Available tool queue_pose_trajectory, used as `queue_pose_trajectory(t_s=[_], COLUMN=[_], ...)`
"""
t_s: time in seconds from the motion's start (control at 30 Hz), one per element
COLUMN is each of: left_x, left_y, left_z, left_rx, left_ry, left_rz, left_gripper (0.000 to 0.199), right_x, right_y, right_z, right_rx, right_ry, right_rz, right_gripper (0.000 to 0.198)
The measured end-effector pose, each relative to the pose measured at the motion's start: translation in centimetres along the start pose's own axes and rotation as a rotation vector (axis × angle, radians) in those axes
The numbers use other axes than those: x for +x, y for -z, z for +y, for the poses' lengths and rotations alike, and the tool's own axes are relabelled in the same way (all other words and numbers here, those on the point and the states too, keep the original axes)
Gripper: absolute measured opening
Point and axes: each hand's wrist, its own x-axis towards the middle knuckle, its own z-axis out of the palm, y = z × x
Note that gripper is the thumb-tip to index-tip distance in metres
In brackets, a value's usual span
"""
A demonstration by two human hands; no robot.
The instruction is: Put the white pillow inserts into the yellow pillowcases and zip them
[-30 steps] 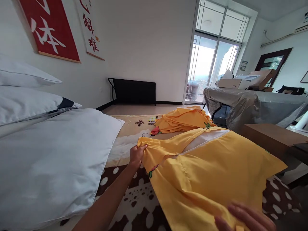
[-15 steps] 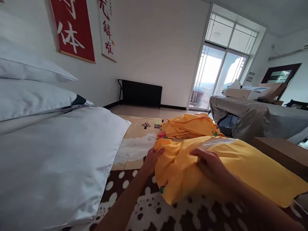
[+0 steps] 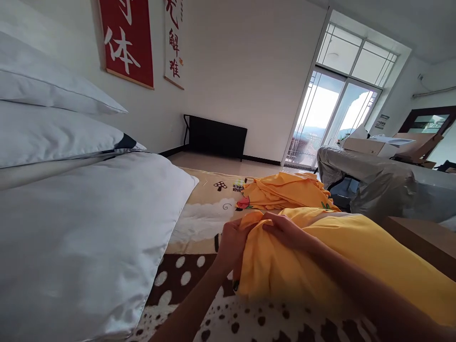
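The room looks like a bedroom, probably in a home, though the plastic sheeting and cartons give it a storeroom side. White pillows [image 3: 53, 130] are piled left of the left hand [image 3: 233, 240]; a patterned blanket [image 3: 213, 316] spreads below it. Scrolls [image 3: 128, 42] hang beyond it. Beyond the right hand [image 3: 283, 230] stand glass doors [image 3: 322, 111] and, farther right, a plastic-draped table [image 3: 379, 183] bearing boxes [image 3: 365, 145].

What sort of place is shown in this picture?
Probably a bedroom, or a room arranged like one: white pillows are stacked at the left, a patterned blanket lies under the yellow fabric, and calligraphy scrolls hang on the wall.
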Motion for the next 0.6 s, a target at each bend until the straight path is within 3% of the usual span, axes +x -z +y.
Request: queue_pose_trajectory(t_s=[0.1, 0.17, 0.27, 0.33, 0.47, 0.6], left_x=[-0.6, -0.7, -0.4, 0.0, 0.2, 0.0], left_y=[-0.3, -0.3, 0.8, 1.9, 3.7, 3.5], left_z=[0.8, 1.4, 2.1, 2.5, 2.3, 1.4], left_rx=[0.070, 0.109, 0.152, 0.165, 0.116, 0.138], left_ry=[-0.029, -0.077, -0.130, -0.096, 0.158, 0.229], left_rz=[0.063, 0.083, 0.055, -0.047, -0.303, -0.410], left_gripper=[0.032, 0.034, 0.056, 0.060, 0.039, 0.028], right_x=[-0.1, -0.2, -0.5, -0.7, -0.9, -0.7], right_y=[0.3, 0.7, 2.1, 3.2, 4.4, 4.3], right_z=[-0.7, -1.0, -1.3, -1.4, -1.7, -1.8], right_rx=[0.000, -0.068, -0.154, -0.184, -0.236, -0.287], right_ry=[0.035, 0.058, 0.024, -0.008, -0.029, -0.020], right_rz=[-0.033, 0.016, 0.129, 0.208, 0.292, 0.315], right_gripper=[0.016, 0.014, 0.012, 0.012, 0.008, 0.002])
